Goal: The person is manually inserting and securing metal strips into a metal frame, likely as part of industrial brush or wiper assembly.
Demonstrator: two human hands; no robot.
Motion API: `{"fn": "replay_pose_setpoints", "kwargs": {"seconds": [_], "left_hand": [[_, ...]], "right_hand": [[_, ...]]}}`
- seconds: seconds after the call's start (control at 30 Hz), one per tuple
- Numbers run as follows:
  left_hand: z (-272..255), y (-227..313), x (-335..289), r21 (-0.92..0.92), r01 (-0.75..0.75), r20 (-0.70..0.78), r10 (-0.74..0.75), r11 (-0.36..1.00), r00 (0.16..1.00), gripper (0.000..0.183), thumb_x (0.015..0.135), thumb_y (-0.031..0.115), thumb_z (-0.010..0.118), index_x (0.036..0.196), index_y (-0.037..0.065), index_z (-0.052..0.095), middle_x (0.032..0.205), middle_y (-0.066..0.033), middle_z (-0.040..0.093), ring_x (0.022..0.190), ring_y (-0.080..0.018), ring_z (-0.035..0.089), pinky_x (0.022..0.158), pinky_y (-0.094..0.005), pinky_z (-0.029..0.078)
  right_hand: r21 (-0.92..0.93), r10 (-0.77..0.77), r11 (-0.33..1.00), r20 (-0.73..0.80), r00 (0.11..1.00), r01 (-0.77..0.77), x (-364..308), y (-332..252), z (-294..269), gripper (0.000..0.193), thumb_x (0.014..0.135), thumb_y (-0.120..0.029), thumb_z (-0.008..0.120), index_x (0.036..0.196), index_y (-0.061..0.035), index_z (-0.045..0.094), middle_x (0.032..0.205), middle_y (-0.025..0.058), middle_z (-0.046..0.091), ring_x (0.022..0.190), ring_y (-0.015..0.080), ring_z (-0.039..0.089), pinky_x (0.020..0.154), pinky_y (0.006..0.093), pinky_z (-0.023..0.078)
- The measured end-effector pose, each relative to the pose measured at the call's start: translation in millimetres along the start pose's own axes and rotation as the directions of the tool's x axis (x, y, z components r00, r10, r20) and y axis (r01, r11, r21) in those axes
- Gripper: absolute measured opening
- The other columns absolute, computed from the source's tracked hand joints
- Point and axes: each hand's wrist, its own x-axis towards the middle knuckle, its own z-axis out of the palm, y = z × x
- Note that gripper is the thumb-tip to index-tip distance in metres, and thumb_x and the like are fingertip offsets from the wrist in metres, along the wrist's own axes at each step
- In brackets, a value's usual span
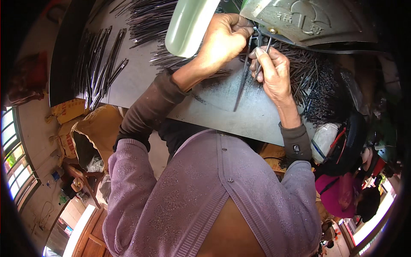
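Observation:
My left hand (223,42) is closed in a pinch at the metal parts under the green machine housing (308,19). A long, thin dark metal strip (243,88) slants down from its fingertips over the table; its upper end is partly hidden. Close beside it, my right hand (276,70) is closed, thumb and fingers pinching a slim metal rod (268,45) that points up toward the machine. Just left of my left hand, a pale green smooth cover (190,28) hangs over the work.
Dark metal strips lie heaped on the grey metal table (209,107) at the back (150,21). A row of shinier strips (98,64) lies at the left edge. To the right is a large pile of dark pieces (310,81). A white bag (325,139) sits beyond the table's right edge.

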Motion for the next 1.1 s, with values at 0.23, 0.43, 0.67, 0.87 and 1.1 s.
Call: {"fn": "replay_pose_setpoints", "kwargs": {"seconds": [0.23, 0.43, 0.67, 0.87, 1.1], "left_hand": [[4, -3, 7, -0.073, 0.087, -0.034, -0.089, 0.994, 0.995, 0.011, 0.079, 0.004, 0.060, 0.085, -0.005, 0.062, 0.070, -0.0073, 0.062, 0.055, -0.0102, 0.056, 0.050, -0.0239, 0.046], [5, -5, 7, -0.084, 0.027, -0.046, -0.031, 0.996, 0.998, 0.009, 0.078, 0.000, 0.059, 0.085, -0.005, 0.062, 0.070, -0.0058, 0.062, 0.055, -0.0093, 0.054, 0.049, -0.0230, 0.044], [-11, -5, 5, -0.181, 0.150, 0.215, -0.110, 0.972, 0.970, 0.019, 0.082, 0.018, 0.058, 0.076, 0.000, 0.060, 0.060, -0.0019, 0.056, 0.049, -0.0080, 0.050, 0.044, -0.0216, 0.037], [-3, -9, -45, 0.151, 0.055, 0.170, -0.081, 0.987, 0.982, 0.018, 0.087, 0.020, 0.053, 0.079, 0.004, 0.054, 0.067, -0.0030, 0.057, 0.053, -0.0093, 0.054, 0.048, -0.0231, 0.045], [-39, 23, -64, -0.322, 0.682, 0.424, -0.544, 0.657, 0.724, 0.019, 0.090, 0.021, 0.050, 0.086, 0.003, 0.054, 0.063, -0.0043, 0.053, 0.049, -0.0108, 0.052, 0.043, -0.0219, 0.042]], "right_hand": [[-0.001, -0.033, 0.999, -0.047, 0.998, 0.033, 1, 6, 5, 0.016, 0.087, -0.015, 0.054, 0.080, -0.0017, 0.061, 0.062, 0.0018, 0.057, 0.043, 0.0016, 0.044, 0.039, 0.0146, 0.034], [0.021, -0.050, 0.998, -0.100, 0.994, 0.052, 0, 6, 11, 0.017, 0.087, -0.016, 0.054, 0.079, -0.0024, 0.060, 0.062, 0.0017, 0.057, 0.043, 0.0017, 0.043, 0.039, 0.0147, 0.033], [0.229, 0.162, 0.959, 0.047, 0.986, -0.169, -4, -8, 0, 0.017, 0.087, -0.018, 0.055, 0.078, -0.0033, 0.058, 0.061, -0.0008, 0.054, 0.042, 0.0015, 0.041, 0.041, 0.0147, 0.034], [0.102, -0.092, 0.988, -0.189, 0.978, 0.112, -22, -1, 17, 0.013, 0.086, -0.012, 0.057, 0.088, -0.0001, 0.053, 0.068, 0.0039, 0.057, 0.052, 0.0083, 0.055, 0.049, 0.0203, 0.047], [0.396, -0.135, 0.911, 0.020, 0.991, 0.117, -24, 3, 7, 0.028, 0.096, -0.022, 0.033, 0.091, 0.0018, 0.046, 0.089, 0.0139, 0.054, 0.074, 0.0261, 0.064, 0.062, 0.0359, 0.055]]}}
